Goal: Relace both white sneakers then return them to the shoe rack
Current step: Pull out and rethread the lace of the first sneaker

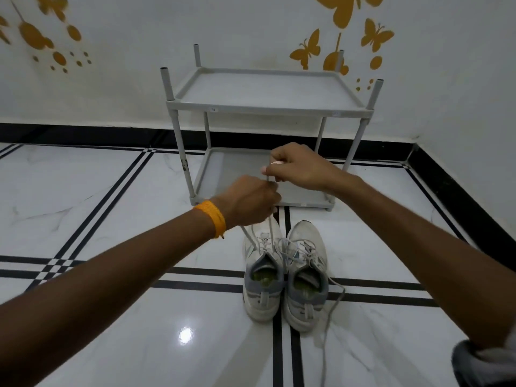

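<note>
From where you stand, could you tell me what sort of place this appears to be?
Probably a room corner in a home: a grey two-shelf shoe rack stands against a white wall with yellow butterfly decals, on glossy tiled floor where two white sneakers sit.

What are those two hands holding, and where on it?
Both the left hand and right hand pinch the left sneaker's lace near its free ends, pulled up.

Two sneakers sit side by side on the floor [111,191], left sneaker [262,277] touching right sneaker [305,277], the shoe rack [268,107] behind them against the wall [167,37], and both hands, left hand [248,201] and right hand [300,166], above the pair.
</note>
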